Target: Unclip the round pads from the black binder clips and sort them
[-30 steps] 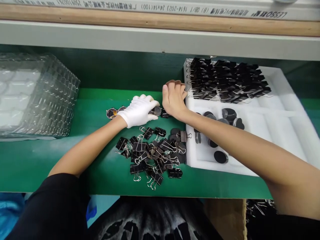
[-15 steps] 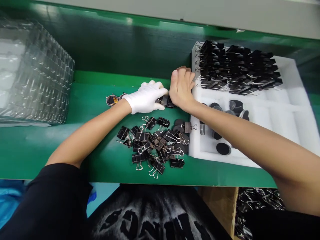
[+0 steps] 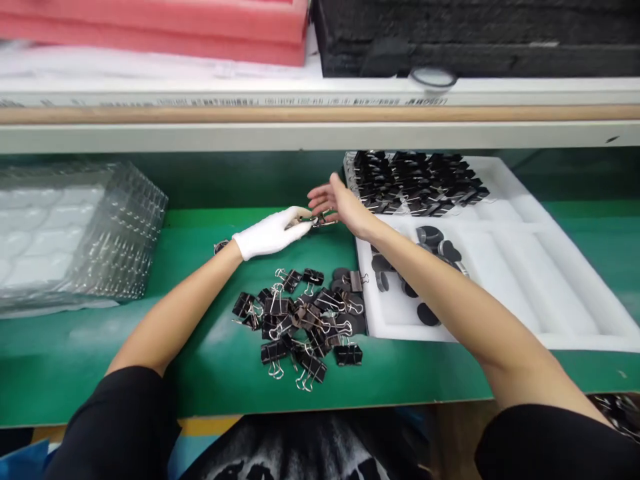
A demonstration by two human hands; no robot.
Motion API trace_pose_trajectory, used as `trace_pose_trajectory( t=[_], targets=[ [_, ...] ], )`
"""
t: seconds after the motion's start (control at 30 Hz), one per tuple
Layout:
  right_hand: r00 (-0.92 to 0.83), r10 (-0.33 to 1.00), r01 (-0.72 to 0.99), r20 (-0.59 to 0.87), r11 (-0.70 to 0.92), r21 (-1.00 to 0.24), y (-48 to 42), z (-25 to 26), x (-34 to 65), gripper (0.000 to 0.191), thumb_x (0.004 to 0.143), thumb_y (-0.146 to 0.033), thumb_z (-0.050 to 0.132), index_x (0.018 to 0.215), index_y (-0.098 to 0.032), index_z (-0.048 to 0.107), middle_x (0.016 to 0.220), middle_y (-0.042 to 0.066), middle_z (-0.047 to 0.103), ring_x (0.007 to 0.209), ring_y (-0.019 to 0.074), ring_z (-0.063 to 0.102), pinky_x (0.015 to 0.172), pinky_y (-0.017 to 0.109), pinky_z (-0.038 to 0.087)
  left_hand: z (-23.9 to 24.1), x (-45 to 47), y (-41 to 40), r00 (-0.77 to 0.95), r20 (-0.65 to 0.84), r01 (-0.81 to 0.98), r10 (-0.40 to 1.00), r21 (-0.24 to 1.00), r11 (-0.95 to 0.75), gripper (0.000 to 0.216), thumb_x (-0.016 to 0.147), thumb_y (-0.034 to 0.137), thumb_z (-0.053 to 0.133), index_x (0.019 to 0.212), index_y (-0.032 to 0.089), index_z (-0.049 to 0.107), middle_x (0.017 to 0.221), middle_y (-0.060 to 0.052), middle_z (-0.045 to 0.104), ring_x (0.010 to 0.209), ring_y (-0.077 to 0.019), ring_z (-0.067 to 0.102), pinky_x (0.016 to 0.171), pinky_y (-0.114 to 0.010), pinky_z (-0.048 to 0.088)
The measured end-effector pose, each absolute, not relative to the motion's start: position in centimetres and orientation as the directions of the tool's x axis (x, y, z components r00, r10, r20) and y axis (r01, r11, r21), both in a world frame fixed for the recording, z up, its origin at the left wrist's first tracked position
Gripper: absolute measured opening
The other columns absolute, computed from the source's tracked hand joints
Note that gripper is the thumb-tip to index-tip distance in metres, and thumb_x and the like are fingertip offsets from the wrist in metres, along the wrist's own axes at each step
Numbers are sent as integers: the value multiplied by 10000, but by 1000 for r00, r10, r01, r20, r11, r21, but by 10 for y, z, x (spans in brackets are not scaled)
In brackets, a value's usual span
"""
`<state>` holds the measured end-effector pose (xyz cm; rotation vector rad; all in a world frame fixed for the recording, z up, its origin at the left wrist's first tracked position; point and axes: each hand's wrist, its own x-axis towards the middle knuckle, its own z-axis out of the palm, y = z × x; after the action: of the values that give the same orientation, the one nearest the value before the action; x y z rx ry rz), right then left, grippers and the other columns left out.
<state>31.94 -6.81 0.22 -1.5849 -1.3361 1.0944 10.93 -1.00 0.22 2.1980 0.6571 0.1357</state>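
My left hand (image 3: pixel 273 233), in a white glove, pinches a binder clip (image 3: pixel 319 221) between thumb and fingers above the green bench. Close on its right is my bare right hand (image 3: pixel 347 208), with fingers stretched out and apart near the clip's wire handles; whether they touch them I cannot tell. Below both hands lies a loose pile of black binder clips (image 3: pixel 300 320) with silver handles. Partly hidden behind my left wrist is a small round metal-rimmed piece (image 3: pixel 221 247).
To the right, a white foam tray (image 3: pixel 520 280) carries rows of binder clips (image 3: pixel 415 183) and several black round discs (image 3: pixel 429 313). Stacked clear plastic trays (image 3: pixel 127 233) stand at the left. A shelf (image 3: pixel 250 138) crosses above the bench, bearing pink foam (image 3: pixel 200 30) and black foam (image 3: pixel 475 40).
My view has tilted up, bringing the shelf in. My left hand has lifted a clip from the bench. My right hand has turned from upright beside the clips to reaching toward the left.
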Motion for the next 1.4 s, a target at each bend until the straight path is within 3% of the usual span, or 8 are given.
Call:
trace_pose_trajectory(
  t=[0.17, 0.4, 0.57, 0.77, 0.83, 1.07, 1.23, 1.4],
  targets=[
    [-1, 988, 177, -155, -152, -972, -103, 25, 331, 459, 820, -456, 866, 1134, -151, 728, 1012, 94, 718, 854, 167, 668, 689, 277, 599, 21, 113, -16, 813, -225, 355, 537, 923, -151, 659, 1071, 687, 307, 1044, 113, 630, 957, -129, 774, 564, -79, 545, 583, -217, 433],
    [-116, 989, 238, -94, -64, -969, -109, 4, 336, 267, 833, -326, 838, 982, -120, 758, 921, 53, 733, 828, 145, 663, 736, 256, 521, 25, 116, -26, 794, -304, 531, 527, 768, -357, 533, 925, 672, 620, 983, 150, 716, 891, -42, 760, 606, -89, 523, 565, -203, 372],
    [-136, 988, 486, -68, 7, -874, -128, 22, 329, 214, 901, -268, 803, 1040, -112, 762, 908, 36, 725, 843, 142, 646, 740, 244, 452, 35, 119, -31, 818, -290, 560, 498, 599, -572, 539, 920, 680, 574, 907, 169, 744, 752, -12, 676, 642, -130, 530, 587, -234, 345],
    [-83, 989, 628, 119, 145, -764, -164, 65, 384, 274, 971, -199, 695, 1242, -179, 727, 1200, 77, 721, 1109, 199, 669, 966, 331, 518, 26, 118, -31, 835, -186, 489, 518, 684, -542, 709, 1010, 644, 405, 1534, 176, 503, 1132, -56, 743, 935, -192, 696, 892, -306, 540],
    [6, 969, 705, 245, 170, -688, -180, 72, 444, 278, 956, -227, 693, 1229, -197, 735, 1226, 83, 702, 1178, 223, 641, 1075, 410, 514, 16, 118, -23, 810, -171, 494, 561, 714, -497, 762, 1034, 693, 311, 1534, 147, 495, 1070, -75, 740, 1010, -215, 693, 962, -342, 537],
    [516, 828, 637, 220, -199, -745, -227, 27, 638, 420, 860, -343, 703, 1223, -136, 749, 1294, 161, 634, 1227, 277, 601, 1121, 436, 504, -4, 120, -11, 752, -204, 528, 627, 755, -389, 716, 1021, 752, 387, 1380, 182, 630, 1053, -85, 744, 925, -205, 675, 841, -329, 543],
    [503, 849, 654, 162, -252, -713, -223, -17, 652, 447, 877, -368, 688, 1264, -153, 750, 1333, 170, 562, 1392, 293, 467, 1287, 482, 329, -4, 118, -9, 749, -199, 514, 632, 777, -364, 677, 1033, 717, 406, 1369, 171, 625, 1073, -97, 744, 829, -184, 650, 785, -325, 543],
    [563, 811, 707, 158, -375, -599, -219, -26, 631, 425, 955, -392, 584, 1321, -239, 735, 1431, 166, 478, 1410, 353, 393, 1242, 646, 249, -5, 116, -8, 710, -208, 525, 673, 793, -309, 633, 1050, 676, 416, 1380, 172, 607, 1056, -89, 738, 832, -176, 631, 793, -319, 531]
  ],
)
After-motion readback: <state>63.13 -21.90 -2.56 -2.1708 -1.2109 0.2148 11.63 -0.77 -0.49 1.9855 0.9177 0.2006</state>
